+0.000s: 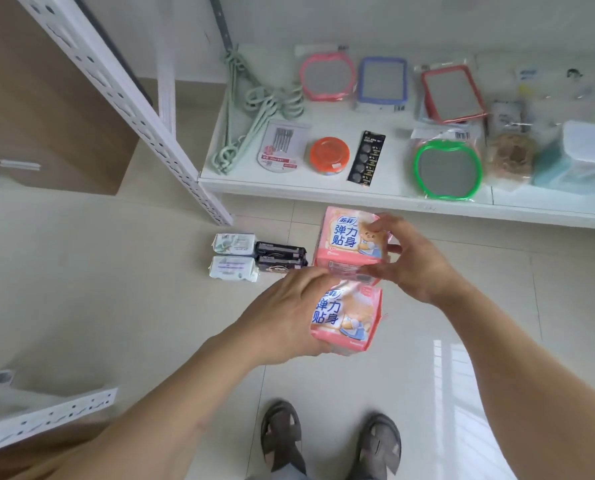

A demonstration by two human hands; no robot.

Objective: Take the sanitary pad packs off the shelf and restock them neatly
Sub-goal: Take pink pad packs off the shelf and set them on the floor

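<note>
**Two pink packs in hand above the floor**

Two pink sanitary pad packs are what I hold out over the tiled floor (150,271), in front of the low white shelf (323,192). My left hand (282,320) grips the nearer pack (348,317) from its left side, fingers curled round it. My right hand (407,261) pinches the farther pack (348,240) at its right edge, thumb below, fingers spread over the top. Both packs face up, print upright toward me, long axes running away from me, one touching the other end to end. Four smaller packs (254,258), two white and two dark, lie side by side on the floor just left of them.
</note>
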